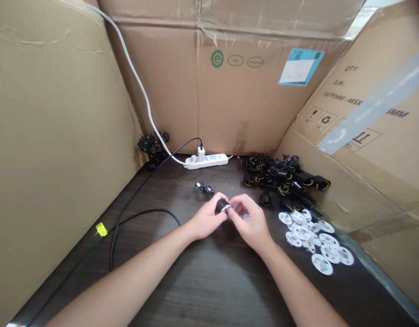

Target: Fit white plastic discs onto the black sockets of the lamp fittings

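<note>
A black cylinder (221, 205) sits over the middle of the dark table (209, 277), between the person's 2 hands, with a white piece (226, 208) at its near end. The left hand (208, 219) grips the cylinder's body; the right hand (252, 223) has its thumb and forefinger at the white piece, though I can't tell if they pinch it or only press. To do this well, I'd hold the body steady with the left and work the piece square to the rim with even fingertip pressure, minding any wire.

Just beyond lies a black jointed part (204, 187); whether it joins the cylinder is hidden by the left hand. Out to the right are white discs (322, 264) and black fittings (304, 178) with yellow wires, too tangled to count. The right hand's other fingertips are hidden, and both forearms run out of frame.
</note>
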`<action>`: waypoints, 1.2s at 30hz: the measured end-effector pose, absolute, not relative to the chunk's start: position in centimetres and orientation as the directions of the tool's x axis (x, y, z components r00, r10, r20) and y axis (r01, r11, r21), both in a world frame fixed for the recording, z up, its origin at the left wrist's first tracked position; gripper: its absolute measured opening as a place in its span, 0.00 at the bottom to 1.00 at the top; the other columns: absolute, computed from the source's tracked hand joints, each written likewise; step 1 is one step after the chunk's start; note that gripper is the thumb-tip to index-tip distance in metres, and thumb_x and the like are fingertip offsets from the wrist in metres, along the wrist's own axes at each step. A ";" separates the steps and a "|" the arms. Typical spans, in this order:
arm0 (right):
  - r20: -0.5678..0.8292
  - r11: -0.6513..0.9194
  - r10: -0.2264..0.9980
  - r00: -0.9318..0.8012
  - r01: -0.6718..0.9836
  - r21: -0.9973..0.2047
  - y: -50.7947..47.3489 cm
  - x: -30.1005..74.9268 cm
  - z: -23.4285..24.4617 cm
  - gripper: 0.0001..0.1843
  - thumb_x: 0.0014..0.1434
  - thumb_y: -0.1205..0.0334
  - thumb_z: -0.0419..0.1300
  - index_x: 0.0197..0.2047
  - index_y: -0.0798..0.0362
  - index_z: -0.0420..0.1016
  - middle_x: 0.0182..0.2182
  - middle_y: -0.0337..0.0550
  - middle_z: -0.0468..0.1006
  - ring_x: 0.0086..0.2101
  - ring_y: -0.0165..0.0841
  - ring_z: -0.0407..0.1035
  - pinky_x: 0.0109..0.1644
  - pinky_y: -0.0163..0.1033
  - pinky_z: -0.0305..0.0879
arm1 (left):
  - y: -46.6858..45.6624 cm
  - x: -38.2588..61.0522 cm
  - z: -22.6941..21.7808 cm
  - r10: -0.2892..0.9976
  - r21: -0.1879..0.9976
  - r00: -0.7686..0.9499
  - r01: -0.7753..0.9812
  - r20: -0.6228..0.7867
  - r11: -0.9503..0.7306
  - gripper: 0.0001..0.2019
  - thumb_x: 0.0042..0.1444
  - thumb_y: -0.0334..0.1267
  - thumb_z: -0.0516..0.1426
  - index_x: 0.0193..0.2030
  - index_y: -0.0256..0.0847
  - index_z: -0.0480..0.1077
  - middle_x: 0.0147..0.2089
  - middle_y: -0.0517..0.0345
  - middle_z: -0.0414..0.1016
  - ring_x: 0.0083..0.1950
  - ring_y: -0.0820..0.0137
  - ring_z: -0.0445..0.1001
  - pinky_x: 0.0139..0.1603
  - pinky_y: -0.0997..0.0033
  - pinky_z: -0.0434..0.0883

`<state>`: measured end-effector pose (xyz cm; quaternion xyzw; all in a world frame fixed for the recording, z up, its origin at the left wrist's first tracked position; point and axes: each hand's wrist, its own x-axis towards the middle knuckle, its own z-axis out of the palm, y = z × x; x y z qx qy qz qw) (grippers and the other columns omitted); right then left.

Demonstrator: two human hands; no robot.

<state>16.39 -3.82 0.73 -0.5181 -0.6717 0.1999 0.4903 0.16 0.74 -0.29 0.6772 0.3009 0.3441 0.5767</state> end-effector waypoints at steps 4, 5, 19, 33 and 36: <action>0.449 0.368 0.892 0.042 0.508 -0.779 -3.9 16.3 0.9 0.02 0.60 0.63 0.60 0.36 0.50 0.74 0.31 0.40 0.75 0.26 0.32 0.67 0.29 0.37 0.64 | 0.5 0.2 0.0 0.812 0.987 0.572 0.026 0.116 -0.159 0.10 0.56 0.33 0.57 0.44 0.42 0.61 0.35 0.66 0.60 0.35 0.74 0.59 0.36 0.73 0.59; 0.451 0.367 0.891 0.049 0.508 -0.780 -3.9 16.3 0.9 0.02 0.60 0.63 0.60 0.36 0.50 0.74 0.30 0.40 0.75 0.25 0.32 0.67 0.29 0.37 0.64 | 0.5 0.2 -0.1 0.814 0.986 0.569 0.032 0.118 -0.166 0.11 0.56 0.33 0.57 0.44 0.42 0.61 0.35 0.66 0.60 0.34 0.74 0.59 0.36 0.73 0.60; 0.366 0.285 0.925 0.100 0.454 -0.844 -3.7 16.5 0.9 0.06 0.58 0.59 0.63 0.31 0.51 0.74 0.22 0.36 0.73 0.22 0.31 0.65 0.27 0.35 0.61 | 0.6 0.2 -0.6 0.828 0.962 0.541 0.116 0.147 -0.246 0.13 0.56 0.31 0.57 0.46 0.43 0.60 0.35 0.67 0.61 0.32 0.75 0.60 0.34 0.74 0.61; 0.360 0.291 0.928 0.097 0.417 -0.861 -3.7 16.3 1.0 0.07 0.57 0.59 0.63 0.29 0.52 0.73 0.22 0.37 0.72 0.23 0.31 0.65 0.26 0.35 0.61 | 0.5 0.2 -0.3 0.830 0.973 0.541 0.088 0.134 -0.215 0.11 0.55 0.32 0.57 0.44 0.42 0.60 0.35 0.67 0.60 0.32 0.75 0.58 0.34 0.75 0.60; 0.351 0.286 0.931 0.103 0.392 -0.874 -3.7 16.2 0.9 0.08 0.57 0.59 0.64 0.29 0.52 0.73 0.23 0.38 0.74 0.23 0.31 0.67 0.27 0.35 0.62 | 0.5 0.3 -0.4 0.832 0.974 0.537 0.077 0.138 -0.211 0.11 0.56 0.33 0.57 0.44 0.42 0.60 0.34 0.67 0.60 0.33 0.75 0.58 0.34 0.75 0.60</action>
